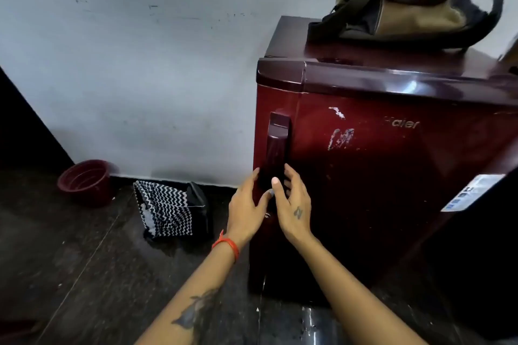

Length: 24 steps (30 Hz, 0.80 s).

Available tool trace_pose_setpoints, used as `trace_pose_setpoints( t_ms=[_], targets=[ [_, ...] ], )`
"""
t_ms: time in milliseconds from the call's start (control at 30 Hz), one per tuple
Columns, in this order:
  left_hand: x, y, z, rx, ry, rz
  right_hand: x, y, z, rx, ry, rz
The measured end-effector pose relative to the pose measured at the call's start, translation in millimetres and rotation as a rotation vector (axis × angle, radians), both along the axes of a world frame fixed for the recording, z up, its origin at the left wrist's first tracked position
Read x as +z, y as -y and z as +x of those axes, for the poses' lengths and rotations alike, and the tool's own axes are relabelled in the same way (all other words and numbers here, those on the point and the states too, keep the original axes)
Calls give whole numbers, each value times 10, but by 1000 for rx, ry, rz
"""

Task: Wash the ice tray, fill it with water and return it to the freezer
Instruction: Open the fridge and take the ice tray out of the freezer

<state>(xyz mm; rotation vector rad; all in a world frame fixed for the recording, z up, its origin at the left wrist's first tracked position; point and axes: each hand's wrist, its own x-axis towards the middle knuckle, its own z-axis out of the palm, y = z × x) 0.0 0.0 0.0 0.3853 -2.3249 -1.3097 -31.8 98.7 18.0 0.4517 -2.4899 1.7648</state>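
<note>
at the upright handle point(276, 148) of the maroon fridge point(392, 176), both hands loosely open, left hand point(248, 209), right hand point(294, 207)

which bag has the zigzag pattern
The black-and-white fabric bag on the dark floor; the khaki and black bag atop the maroon fridge is plain.

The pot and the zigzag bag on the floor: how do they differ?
The pot is plain dark red and round; the bag is black-and-white zigzag and slumped. The pot lies tipped, its mouth facing the camera; the bag's opening cannot be seen. The pot sits farther from the fridge than the bag. Both lie on the dark floor by the wall.
</note>
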Motion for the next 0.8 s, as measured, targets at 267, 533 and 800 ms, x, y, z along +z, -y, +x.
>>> trace_pose_setpoints(
  t_ms=[267,533,800],
  targets=[
    [61,43,-255,-54,75,121,66,196,-183,-82,0,44],
    [105,-5,-298,11,118,8,116,205,-222,-122,-12,115],
    [140,-39,-237,14,158,23,192,180,-214,-94,29,223]
  ],
)
